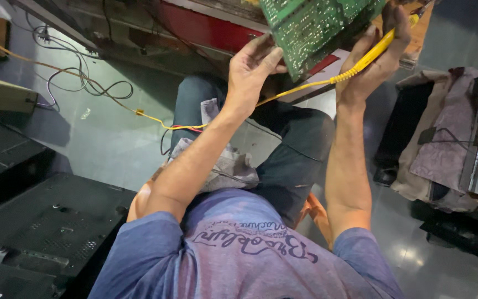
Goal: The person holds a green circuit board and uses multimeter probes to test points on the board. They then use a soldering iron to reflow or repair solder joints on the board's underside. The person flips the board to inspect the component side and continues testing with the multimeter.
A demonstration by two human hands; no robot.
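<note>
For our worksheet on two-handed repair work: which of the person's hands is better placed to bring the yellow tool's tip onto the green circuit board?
The right hand, probably. It already grips the yellow tool against the green circuit board, while the left hand steadies the board's lower edge.

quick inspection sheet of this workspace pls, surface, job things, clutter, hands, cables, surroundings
surface: glossy grey floor; the person sits on an orange stool.
job's things: green circuit board held up in front of the head camera; yellow tool with a yellow cord.
clutter: grey rag on the lap; cloth-draped pile on the person's right.
grippers: left hand grips the board's lower edge; right hand holds the yellow tool against the board.
cables: yellow cord runs from the tool across the floor to the left; black wires looped on the floor.
surroundings: black casings lying on the left; beige box at the far left.
</note>
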